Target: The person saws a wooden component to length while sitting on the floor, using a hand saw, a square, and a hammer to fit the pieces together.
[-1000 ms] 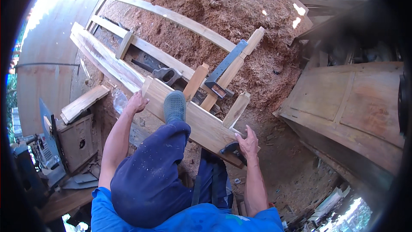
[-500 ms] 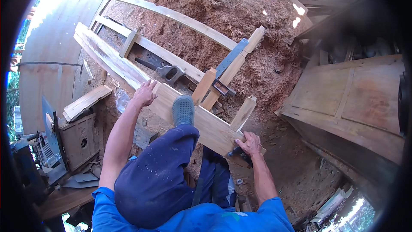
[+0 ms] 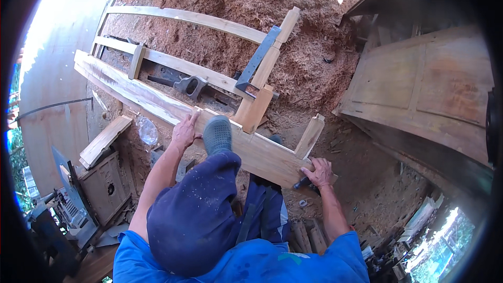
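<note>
A wide pale board [image 3: 264, 158] lies slantwise in front of me, with my foot in a grey-green clog [image 3: 217, 135] on it. Left of the clog, my left hand [image 3: 185, 132] grips the board's edge. My right hand [image 3: 320, 172] is wrapped over the right end, thumb on top. A dark tool [image 3: 302, 183] shows partly beneath that hand; its kind is hidden. A short notched post [image 3: 310, 135] rises by the right end, and a wooden block [image 3: 253, 109] stands at the far edge. Leftward stretches a pale-streaked plank [image 3: 128, 86]; whether it joins the board I cannot tell.
Beyond lie a handsaw [image 3: 189, 87], a wooden frame [image 3: 195, 18] and a blue-grey metal bar clamp [image 3: 260, 56]. Shavings [image 3: 319, 47] are heaped behind. A wooden cabinet [image 3: 414, 76] stands right; a clear plastic bottle [image 3: 147, 130] and short boards [image 3: 105, 140] lie left.
The whole view has shifted and turned slightly. My left hand has moved along the board, nearer the clog. The board's right end sits farther right, with my right hand still on it.
</note>
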`<act>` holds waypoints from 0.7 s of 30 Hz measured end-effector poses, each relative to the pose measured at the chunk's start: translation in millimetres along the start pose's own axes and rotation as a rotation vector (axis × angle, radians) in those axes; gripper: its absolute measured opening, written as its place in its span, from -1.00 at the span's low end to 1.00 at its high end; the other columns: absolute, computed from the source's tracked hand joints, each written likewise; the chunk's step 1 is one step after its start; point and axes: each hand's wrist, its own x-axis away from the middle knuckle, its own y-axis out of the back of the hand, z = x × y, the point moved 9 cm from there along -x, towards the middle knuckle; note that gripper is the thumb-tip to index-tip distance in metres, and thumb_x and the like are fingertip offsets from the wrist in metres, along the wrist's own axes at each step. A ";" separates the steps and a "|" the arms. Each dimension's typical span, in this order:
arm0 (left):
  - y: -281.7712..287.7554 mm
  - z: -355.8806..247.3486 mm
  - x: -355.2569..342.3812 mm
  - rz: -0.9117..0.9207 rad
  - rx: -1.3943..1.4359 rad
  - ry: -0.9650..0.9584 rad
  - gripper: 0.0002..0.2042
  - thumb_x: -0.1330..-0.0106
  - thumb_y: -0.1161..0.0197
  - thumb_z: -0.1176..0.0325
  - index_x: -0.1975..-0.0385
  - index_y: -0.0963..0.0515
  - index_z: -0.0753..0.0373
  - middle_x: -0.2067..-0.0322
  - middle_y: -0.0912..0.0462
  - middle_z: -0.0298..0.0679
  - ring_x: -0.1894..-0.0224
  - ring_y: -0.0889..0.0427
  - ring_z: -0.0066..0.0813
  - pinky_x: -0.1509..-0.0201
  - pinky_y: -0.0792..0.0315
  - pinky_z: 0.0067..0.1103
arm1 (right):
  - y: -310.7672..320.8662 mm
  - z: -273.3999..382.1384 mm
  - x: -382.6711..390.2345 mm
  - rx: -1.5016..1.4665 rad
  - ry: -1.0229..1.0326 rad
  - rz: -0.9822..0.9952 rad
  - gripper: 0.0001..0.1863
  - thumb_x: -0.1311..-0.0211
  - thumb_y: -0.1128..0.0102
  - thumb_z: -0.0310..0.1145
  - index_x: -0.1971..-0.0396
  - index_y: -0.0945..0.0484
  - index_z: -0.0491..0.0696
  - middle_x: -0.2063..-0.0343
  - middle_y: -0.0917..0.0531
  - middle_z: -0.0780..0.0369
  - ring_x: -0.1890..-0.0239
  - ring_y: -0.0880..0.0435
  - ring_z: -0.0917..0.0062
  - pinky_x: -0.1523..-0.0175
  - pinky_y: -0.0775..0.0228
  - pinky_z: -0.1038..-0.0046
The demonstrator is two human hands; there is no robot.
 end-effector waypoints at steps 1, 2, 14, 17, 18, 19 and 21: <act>-0.3 5.0 -2.5 -0.001 -0.003 0.002 -0.11 -0.05 -0.55 0.21 -0.42 -0.19 0.02 -0.13 -0.47 -0.05 -0.15 -0.56 0.05 -0.16 -0.50 -0.21 | 3.9 2.3 -0.8 0.014 0.019 -0.056 -0.31 0.08 -0.46 0.15 -0.01 -0.65 0.01 0.09 -0.63 0.17 -0.04 -0.53 0.25 -0.18 -0.27 0.15; 1.1 9.8 -5.3 0.004 -0.002 -0.029 -0.16 -0.10 -0.51 0.25 -0.41 -0.20 0.02 -0.13 -0.47 -0.05 -0.14 -0.56 0.06 -0.15 -0.50 -0.22 | 3.8 3.3 1.9 0.011 0.020 -0.056 -0.31 0.08 -0.46 0.15 -0.01 -0.65 0.01 0.09 -0.63 0.17 -0.04 -0.53 0.25 -0.18 -0.27 0.15; -1.7 11.5 -21.0 0.055 0.002 -0.102 -0.22 -0.14 -0.47 0.36 -0.39 -0.23 -0.01 -0.05 -0.53 0.01 -0.07 -0.60 0.10 -0.10 -0.51 -0.18 | 1.2 -28.4 98.3 0.100 -0.165 -0.137 0.09 0.15 -0.57 -0.18 -0.42 -0.16 -0.11 -0.10 -0.44 0.01 -0.18 -0.44 0.13 -0.35 -0.18 0.06; -1.8 15.6 -23.7 0.045 0.034 -0.190 -0.26 -0.13 -0.47 0.39 -0.35 -0.28 0.01 -0.06 -0.55 0.02 -0.07 -0.59 0.12 -0.11 -0.48 -0.15 | -6.9 -29.4 92.4 0.069 -0.184 -0.118 0.11 0.15 -0.49 -0.38 -0.46 -0.03 -0.15 0.04 -0.56 0.01 -0.07 -0.54 0.10 -0.31 -0.23 0.09; -2.0 18.1 -20.6 0.021 0.071 -0.199 -0.28 -0.14 -0.47 0.39 -0.33 -0.29 0.02 -0.05 -0.56 0.03 -0.07 -0.59 0.13 -0.11 -0.48 -0.14 | -6.9 -35.7 89.3 0.029 -0.275 -0.090 0.10 0.14 -0.47 -0.40 -0.45 -0.03 -0.18 0.00 -0.55 -0.02 -0.11 -0.53 0.06 -0.29 -0.26 0.09; 3.2 16.0 -20.9 -0.006 0.104 -0.215 -0.30 -0.14 -0.46 0.40 -0.31 -0.31 0.03 -0.05 -0.57 0.04 -0.06 -0.59 0.13 -0.11 -0.48 -0.13 | -8.2 -43.0 88.5 -0.014 -0.369 -0.068 0.09 0.14 -0.45 -0.41 -0.44 -0.02 -0.21 -0.04 -0.54 -0.05 -0.14 -0.51 0.03 -0.28 -0.29 0.10; 3.4 15.7 -20.7 0.010 0.103 -0.208 -0.31 -0.14 -0.46 0.40 -0.31 -0.32 0.04 -0.05 -0.57 0.03 -0.06 -0.59 0.13 -0.10 -0.48 -0.14 | -4.6 -56.9 85.3 -0.033 -0.479 -0.172 0.07 0.13 -0.43 -0.39 -0.43 -0.04 -0.23 -0.08 -0.51 -0.09 -0.17 -0.49 -0.01 -0.28 -0.30 0.11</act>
